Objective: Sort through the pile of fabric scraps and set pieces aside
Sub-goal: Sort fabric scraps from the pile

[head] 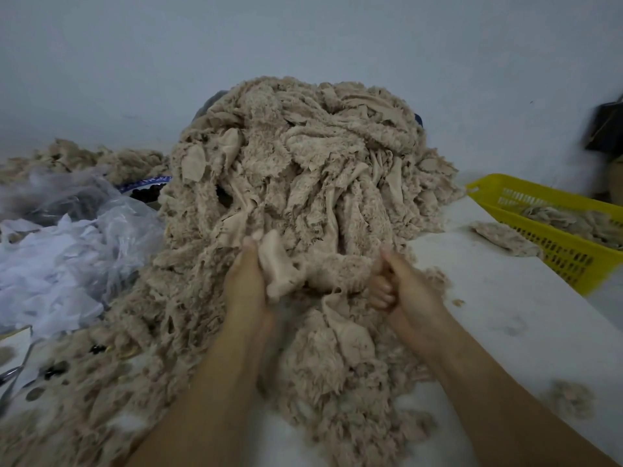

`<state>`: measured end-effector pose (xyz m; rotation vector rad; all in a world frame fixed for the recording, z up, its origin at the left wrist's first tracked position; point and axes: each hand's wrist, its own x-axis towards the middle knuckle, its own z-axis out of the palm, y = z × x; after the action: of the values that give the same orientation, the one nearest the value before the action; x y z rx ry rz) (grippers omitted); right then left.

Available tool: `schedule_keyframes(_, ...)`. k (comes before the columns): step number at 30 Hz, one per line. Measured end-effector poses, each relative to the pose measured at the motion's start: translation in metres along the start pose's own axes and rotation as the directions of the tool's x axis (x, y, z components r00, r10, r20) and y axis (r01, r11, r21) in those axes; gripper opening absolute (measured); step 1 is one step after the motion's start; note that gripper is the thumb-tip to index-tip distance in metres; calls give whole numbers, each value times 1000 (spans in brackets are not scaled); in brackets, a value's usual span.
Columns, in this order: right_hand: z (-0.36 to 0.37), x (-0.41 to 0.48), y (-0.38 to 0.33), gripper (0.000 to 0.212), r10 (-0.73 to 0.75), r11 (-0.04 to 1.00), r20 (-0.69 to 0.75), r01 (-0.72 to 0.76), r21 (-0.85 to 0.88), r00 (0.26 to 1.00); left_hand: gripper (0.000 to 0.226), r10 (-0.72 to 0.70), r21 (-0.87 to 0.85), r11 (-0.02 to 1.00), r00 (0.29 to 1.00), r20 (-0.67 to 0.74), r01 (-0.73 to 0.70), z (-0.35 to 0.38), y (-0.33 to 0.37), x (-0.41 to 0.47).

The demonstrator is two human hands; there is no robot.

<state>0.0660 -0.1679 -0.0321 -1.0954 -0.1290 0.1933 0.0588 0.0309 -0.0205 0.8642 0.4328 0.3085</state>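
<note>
Beige fleece pile point(303, 170) sits mid-table point(499, 308), spilling toward the near edge. Left hand point(246, 281) has its fingers wrapped round the smooth end of a scrap point(279, 264) at the pile's front. Right hand point(408, 288) is clenched on the same scrap's fuzzy end, thumb up. Yellow basket point(556, 244) at the right holds a few pieces, and one loose piece point(502, 235) lies just beside it. Plastic bag point(67, 230) of white offcuts on the left. Blue-white printed edge point(148, 183) behind the bag is too blurred to read.
</note>
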Motion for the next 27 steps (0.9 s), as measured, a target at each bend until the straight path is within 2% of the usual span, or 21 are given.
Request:
schedule_keyframes(2, 6, -1, 10, 41, -17, 978, -31, 10, -210, 999, 28, 34, 62, 997, 992, 122, -42, 10, -12, -11)
schedule_keyframes(4, 12, -5, 14, 43, -72, 884, -6, 61, -463, 997, 30, 61, 137, 986, 973, 223, -93, 14, -17, -19)
schedule_keyframes(6, 17, -8, 13, 53, -96, 794, 38, 99, -600, 995, 36, 75, 154, 981, 958, 276, -121, 12, -17, -21)
schedule_keyframes(8, 18, -8, 14, 69, -69, 779, 50, 85, -621, 996, 34, 58, 144, 983, 942, 330, -112, 11, -16, -23)
schedule_keyframes(9, 18, -9, 15, 66, -49, 786, 73, 84, -613, 996, 34, 45, 155, 982, 938, 344, -104, 11, -15, -25)
schedule_keyframes(10, 19, -10, 15, 53, -42, 790, 102, 95, -606, 994, 34, 36, 177, 979, 938, 343, -103, 12, -15, -26)
schedule_keyframes(12, 21, -13, 13, 25, -94, 757, 122, 151, -636, 988, 36, 35, 215, 971, 948, 317, -108, 12, -14, -26)
schedule_keyframes(13, 20, -13, 11, 19, -130, 742, 114, 173, -648, 985, 38, 35, 234, 966, 952, 304, -110, 13, -13, -26)
schedule_keyframes(15, 19, -12, 10, 24, -183, 741, 85, 195, -643, 979, 44, 68, 304, 938, 946, 317, -169, 12, -11, -26)
schedule_keyframes(16, 18, -11, 9, 25, -207, 739, 68, 201, -643, 976, 48, 87, 356, 907, 926, 368, -226, 11, -12, -25)
schedule_keyframes(19, 15, -8, 10, 18, -237, 717, 61, 217, -662, 970, 59, 20, 505, 814, 883, 469, -287, 11, -18, -28)
schedule_keyframes(20, 14, -7, 11, 17, -237, 715, 64, 219, -664, 969, 55, -2, 536, 796, 886, 464, -279, 10, -22, -27)
schedule_keyframes(22, 12, -6, 13, 17, -237, 700, 69, 220, -680, 969, 33, -14, 573, 777, 903, 429, -260, 12, -24, -28)
schedule_keyframes(23, 12, -6, 13, 18, -242, 689, 73, 224, -689, 968, 26, -15, 562, 792, 913, 408, -238, 12, -23, -28)
schedule_keyframes(27, 13, -4, 15, 26, -266, 640, 67, 229, -733, 962, 24, 36, 370, 907, 914, 405, -199, 12, -17, -28)
